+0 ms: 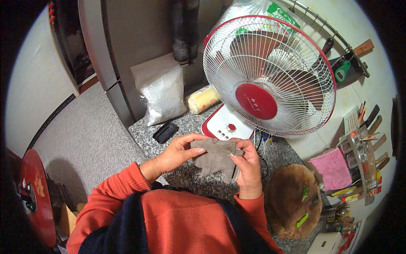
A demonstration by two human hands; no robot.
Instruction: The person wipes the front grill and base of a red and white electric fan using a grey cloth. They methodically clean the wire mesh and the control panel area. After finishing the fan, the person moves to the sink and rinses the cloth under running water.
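A worn grey cloth [212,157] hangs between my two hands above the speckled stone counter. Its lower edge is uneven, with short flaps hanging down. My left hand [179,152] pinches its upper left part between thumb and fingers. On the other side, my right hand [248,163] grips the upper right edge, thumb in front. Just beyond the cloth stands the white and red base [226,122] of an electric fan, whose wire guard [269,76] leans over the counter. A small black tray-like object [165,132] lies beyond my left hand.
Behind the base are a plastic-wrapped white pack [163,92] and a yellow pack [203,99]. To the right, a round wooden chopping board [293,203] carries a green-handled tool [302,220] and green scraps. A pink cloth [331,170] and a utensil rack [361,158] hang by the wall.
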